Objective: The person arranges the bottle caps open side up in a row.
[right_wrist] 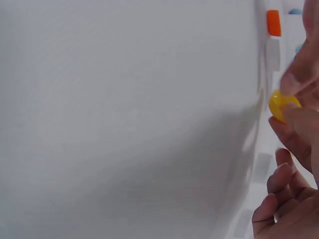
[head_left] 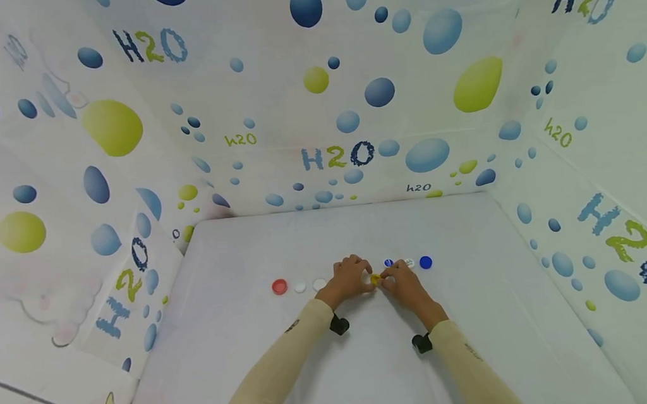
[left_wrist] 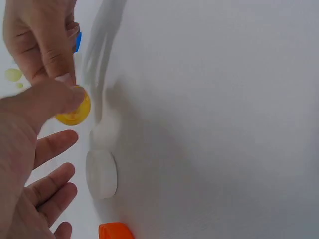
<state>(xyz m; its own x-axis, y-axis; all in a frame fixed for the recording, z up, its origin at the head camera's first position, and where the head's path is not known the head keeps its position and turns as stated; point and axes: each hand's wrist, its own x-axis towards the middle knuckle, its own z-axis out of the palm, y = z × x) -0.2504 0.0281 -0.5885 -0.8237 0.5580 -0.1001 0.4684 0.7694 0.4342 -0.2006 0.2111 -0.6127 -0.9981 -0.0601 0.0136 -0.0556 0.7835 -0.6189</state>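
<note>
A small yellow bottle cap (head_left: 375,279) is between my two hands, low over the white table. My left hand (head_left: 350,278) pinches its left side; in the left wrist view the thumb lies across the cap's face (left_wrist: 75,115) and the other fingers are spread apart. From the right, my right hand (head_left: 403,286) pinches the same cap, its thumb and forefinger on the yellow edge (right_wrist: 277,105) in the right wrist view. Part of the cap is hidden behind the fingertips. A white cap (left_wrist: 101,174) stands just below the left hand's fingers in the left wrist view.
Left of my hands, a red cap (head_left: 279,286) and two white caps, one nearer (head_left: 300,287), lie in a row. To the right are a blue-and-white cap (head_left: 388,263), a whitish cap (head_left: 410,262) and a blue cap (head_left: 426,262). Bubble-printed sheets (head_left: 270,105) surround the table.
</note>
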